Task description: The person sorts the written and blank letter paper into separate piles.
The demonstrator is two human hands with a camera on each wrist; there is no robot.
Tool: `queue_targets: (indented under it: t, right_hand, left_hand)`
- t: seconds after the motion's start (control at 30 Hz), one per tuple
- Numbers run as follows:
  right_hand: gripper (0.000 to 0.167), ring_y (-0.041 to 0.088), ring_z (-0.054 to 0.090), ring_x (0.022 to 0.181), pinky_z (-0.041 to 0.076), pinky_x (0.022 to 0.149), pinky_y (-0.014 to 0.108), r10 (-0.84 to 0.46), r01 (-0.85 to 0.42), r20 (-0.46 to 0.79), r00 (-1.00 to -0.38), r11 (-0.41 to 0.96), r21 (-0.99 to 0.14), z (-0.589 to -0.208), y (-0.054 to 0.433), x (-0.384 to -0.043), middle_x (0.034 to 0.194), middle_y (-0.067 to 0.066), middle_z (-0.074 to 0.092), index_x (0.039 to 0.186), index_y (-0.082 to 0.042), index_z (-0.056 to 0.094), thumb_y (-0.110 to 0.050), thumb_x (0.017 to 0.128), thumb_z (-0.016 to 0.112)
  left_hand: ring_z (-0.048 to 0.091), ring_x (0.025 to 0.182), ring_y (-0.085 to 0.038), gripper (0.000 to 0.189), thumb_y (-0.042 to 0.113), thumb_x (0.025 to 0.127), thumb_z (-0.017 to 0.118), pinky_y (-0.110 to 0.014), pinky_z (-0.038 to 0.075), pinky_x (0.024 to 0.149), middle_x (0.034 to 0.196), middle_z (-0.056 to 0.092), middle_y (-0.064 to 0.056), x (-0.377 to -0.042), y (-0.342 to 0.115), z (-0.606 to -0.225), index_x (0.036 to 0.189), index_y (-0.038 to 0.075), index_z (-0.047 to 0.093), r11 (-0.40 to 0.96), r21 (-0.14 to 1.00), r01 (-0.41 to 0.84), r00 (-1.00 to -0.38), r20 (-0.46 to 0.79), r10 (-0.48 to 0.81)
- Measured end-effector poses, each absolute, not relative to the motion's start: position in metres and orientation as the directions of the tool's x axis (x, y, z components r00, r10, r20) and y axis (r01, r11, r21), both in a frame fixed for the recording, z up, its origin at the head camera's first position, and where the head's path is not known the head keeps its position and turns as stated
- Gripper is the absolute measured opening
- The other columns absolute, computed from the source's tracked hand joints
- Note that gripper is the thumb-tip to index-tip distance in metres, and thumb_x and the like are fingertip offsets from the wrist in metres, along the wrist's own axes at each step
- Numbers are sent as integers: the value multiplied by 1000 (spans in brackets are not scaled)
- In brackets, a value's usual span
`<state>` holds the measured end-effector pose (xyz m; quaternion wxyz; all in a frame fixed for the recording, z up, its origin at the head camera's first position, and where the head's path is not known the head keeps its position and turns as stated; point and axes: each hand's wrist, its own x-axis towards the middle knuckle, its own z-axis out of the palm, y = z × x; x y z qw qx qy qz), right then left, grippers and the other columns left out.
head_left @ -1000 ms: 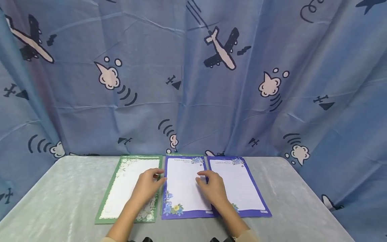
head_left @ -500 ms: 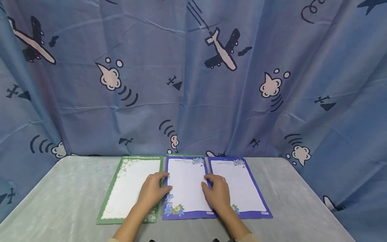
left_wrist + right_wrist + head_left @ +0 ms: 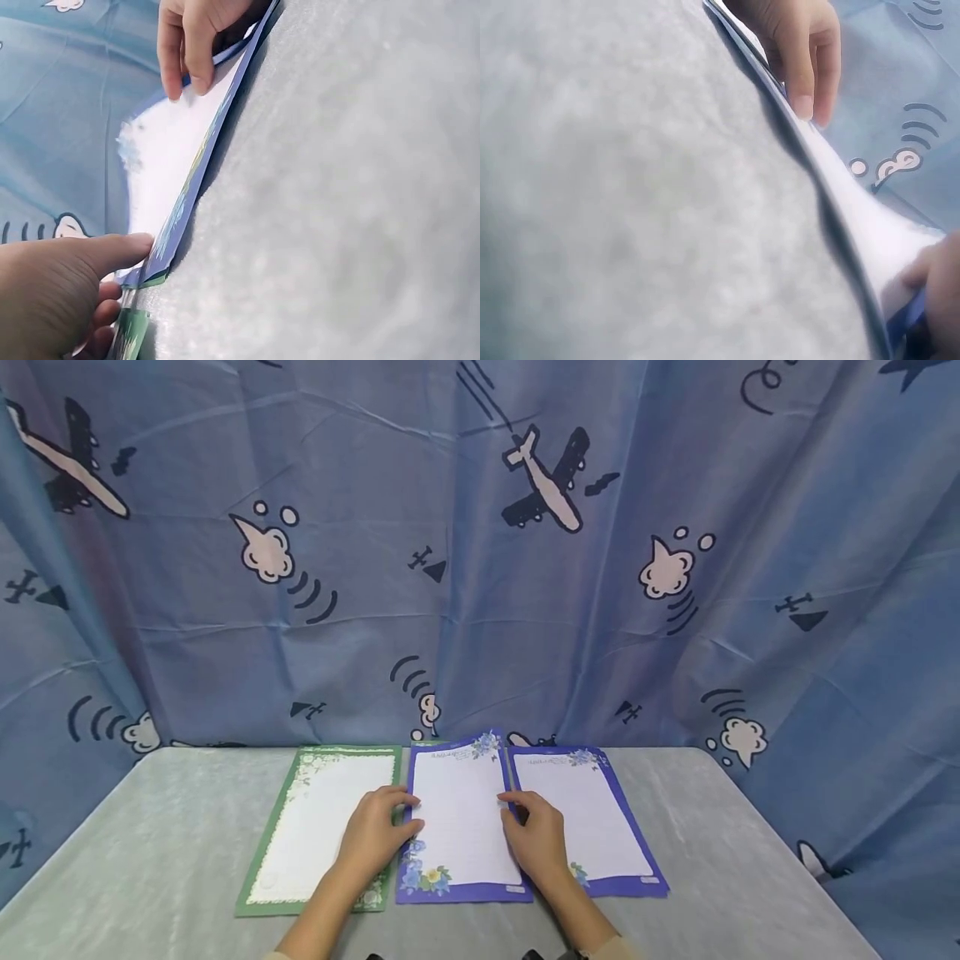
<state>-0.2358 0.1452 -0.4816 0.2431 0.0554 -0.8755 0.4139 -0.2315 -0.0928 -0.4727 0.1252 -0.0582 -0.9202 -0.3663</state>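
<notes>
A purple-bordered sheet of letter paper (image 3: 461, 818) with blue and yellow flowers lies between my two hands, its far edge raised and curling up. My left hand (image 3: 378, 822) pinches its left edge, thumb on top and fingers curled below, as the left wrist view shows. At the opposite edge my right hand (image 3: 538, 837) pinches the paper between thumb and fingers. A green corner (image 3: 155, 280) peeks out beneath the purple sheet in the left wrist view.
Under my left forearm lies a green-bordered sheet (image 3: 315, 827). Another purple-bordered sheet (image 3: 600, 827) is on the right, partly behind my right hand. All rest on a grey cloth-covered table (image 3: 735, 877). A blue curtain (image 3: 480, 635) with airplane prints hangs behind.
Both hands have come down from above the sheets onto the middle purple sheet's side edges and taken hold of it. Its far edge has risen and shifted slightly.
</notes>
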Motion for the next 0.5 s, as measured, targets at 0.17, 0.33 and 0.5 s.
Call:
queue_targets:
  t: [0.17, 0.33, 0.5]
  right_hand:
    - [21, 30, 73, 104, 57, 92, 49, 89, -280, 437, -895, 650, -706, -480, 143, -235, 107, 15, 77, 103, -6, 80, 2, 86, 69]
    - [21, 20, 70, 86, 57, 78, 35, 107, -251, 394, -913, 613, -749, -476, 143, -234, 97, 10, 77, 102, -9, 80, 1, 87, 70]
    - [23, 7, 52, 61, 42, 56, 20, 119, -235, 335, -935, 500, -833, -469, 145, -234, 78, 9, 72, 102, -11, 81, 2, 86, 70]
  left_hand:
    - [60, 125, -37, 26, 20, 81, 84, -54, 46, 107, 129, 69, -13, -231, -93, -473, 104, 10, 79, 719, 665, 201, -961, 276, 14]
    - [59, 126, -38, 26, 20, 82, 83, -54, 45, 109, 131, 68, -14, -231, -94, -473, 105, 10, 78, 710, 676, 196, -963, 268, 11]
    - [59, 127, -40, 26, 18, 83, 82, -55, 44, 109, 133, 67, -18, -231, -94, -473, 107, 9, 77, 681, 704, 201, -962, 273, 2]
